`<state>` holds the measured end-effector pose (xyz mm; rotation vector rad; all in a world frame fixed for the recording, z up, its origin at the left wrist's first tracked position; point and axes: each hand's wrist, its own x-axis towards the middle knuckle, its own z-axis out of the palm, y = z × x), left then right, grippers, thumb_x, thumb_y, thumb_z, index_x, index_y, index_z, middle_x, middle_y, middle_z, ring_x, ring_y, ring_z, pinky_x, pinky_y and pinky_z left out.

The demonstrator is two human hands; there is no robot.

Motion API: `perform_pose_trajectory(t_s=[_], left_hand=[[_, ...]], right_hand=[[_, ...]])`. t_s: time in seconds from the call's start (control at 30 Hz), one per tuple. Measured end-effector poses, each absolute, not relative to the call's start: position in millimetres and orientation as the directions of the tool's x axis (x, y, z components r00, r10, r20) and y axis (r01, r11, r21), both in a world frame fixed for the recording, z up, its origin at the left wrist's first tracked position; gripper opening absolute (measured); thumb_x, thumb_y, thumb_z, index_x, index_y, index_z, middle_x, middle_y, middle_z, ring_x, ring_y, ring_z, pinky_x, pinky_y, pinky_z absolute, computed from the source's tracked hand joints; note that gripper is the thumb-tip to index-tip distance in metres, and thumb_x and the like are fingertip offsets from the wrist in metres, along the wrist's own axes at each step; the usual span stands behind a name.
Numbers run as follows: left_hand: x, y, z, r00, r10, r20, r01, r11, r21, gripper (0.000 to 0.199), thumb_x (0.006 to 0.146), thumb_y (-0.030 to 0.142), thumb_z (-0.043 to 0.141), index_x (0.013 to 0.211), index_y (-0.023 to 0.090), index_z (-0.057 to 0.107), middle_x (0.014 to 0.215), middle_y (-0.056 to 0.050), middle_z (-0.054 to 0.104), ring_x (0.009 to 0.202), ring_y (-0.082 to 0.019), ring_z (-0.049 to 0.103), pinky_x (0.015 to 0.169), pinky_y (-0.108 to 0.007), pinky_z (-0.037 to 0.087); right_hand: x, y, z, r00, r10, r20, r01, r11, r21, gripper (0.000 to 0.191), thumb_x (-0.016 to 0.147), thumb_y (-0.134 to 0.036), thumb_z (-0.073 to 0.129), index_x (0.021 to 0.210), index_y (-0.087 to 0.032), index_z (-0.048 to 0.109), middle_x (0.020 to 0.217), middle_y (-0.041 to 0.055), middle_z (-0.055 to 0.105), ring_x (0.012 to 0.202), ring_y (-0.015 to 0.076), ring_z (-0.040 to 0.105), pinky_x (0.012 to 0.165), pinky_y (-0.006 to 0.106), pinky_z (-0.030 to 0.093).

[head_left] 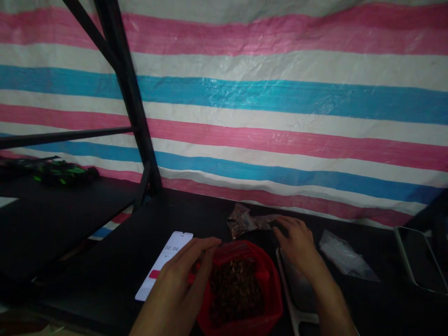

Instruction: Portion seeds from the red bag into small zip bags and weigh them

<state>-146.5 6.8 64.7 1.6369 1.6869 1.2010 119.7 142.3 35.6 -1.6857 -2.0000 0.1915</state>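
Note:
A red bag [275, 298], its mouth open, holds many small brown pieces and stands at the bottom centre. My left hand [191, 270] is at the bag's left rim, fingers bent around the edge and gripping it. Behind the bag lie small clear packets [241, 223] with brown contents. My right hand [296, 238] reaches to the right end of these packets, its fingertips on or beside the nearest one, thumb and fingers apart. Beneath my right forearm is a grey-framed tray-like object [297, 284], partly hidden.
A phone [164, 263] showing a timer lies left of the bag. Clear plastic bags [345, 256] and a dark, light-rimmed object [422, 259] are at the right. A black metal post [131, 98] rises at the left, near a green-black model [65, 171]. Striped sheeting hangs behind.

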Motion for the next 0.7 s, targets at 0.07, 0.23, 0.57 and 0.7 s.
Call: perform_pose_trajectory(t_s=[0.07,0.23,0.57,0.7], left_hand=[[-142.8,7.8,66.0,-0.158,0.958,0.240,0.526,-0.124,0.841,0.037,0.106,0.050,0.049,0.122,0.032,0.078,0.117,-0.006,0.079,0.108,-0.026,0.076,0.096,-0.035,0.062],[-112.7,9.8,64.3,-0.120,0.965,0.233,0.442,-0.159,0.883,0.037,0.098,0.046,0.063,0.134,0.038,0.070,0.135,-0.004,0.073,0.125,-0.028,0.070,0.110,-0.043,0.056],[-71.0,13.3,55.2,0.134,0.991,-0.028,-0.190,0.053,0.980,0.075,0.083,0.030,0.078,0.152,0.035,0.050,0.136,-0.005,0.075,0.122,-0.025,0.074,0.107,-0.043,0.059],[-72.0,16.8,61.3,0.150,0.986,-0.070,-0.246,0.106,0.963,0.058,0.082,0.037,0.083,0.136,0.030,0.063,0.118,-0.003,0.081,0.108,-0.024,0.079,0.093,-0.036,0.063]], right_hand=[[127.6,133.9,53.0,-0.101,0.932,0.349,0.837,0.269,-0.476,0.037,0.097,-0.026,0.049,0.115,-0.020,0.081,0.129,0.0126,0.078,0.121,0.0322,0.070,0.111,0.051,0.050],[128.1,93.4,87.9,-0.130,0.926,0.355,0.562,0.364,-0.743,0.028,0.095,-0.042,0.062,0.106,-0.025,0.082,0.103,0.0066,0.083,0.094,0.0272,0.077,0.091,0.041,0.060],[112.8,45.8,101.0,-0.348,0.919,0.186,0.082,0.228,-0.970,0.016,0.090,-0.037,0.079,0.104,-0.029,0.081,0.089,-0.0003,0.079,0.081,0.0166,0.071,0.071,0.025,0.056],[110.8,41.6,93.6,-0.355,0.921,0.161,-0.087,0.138,-0.987,0.025,0.089,-0.042,0.084,0.110,-0.030,0.078,0.095,0.0013,0.080,0.084,0.0166,0.073,0.075,0.026,0.057]])
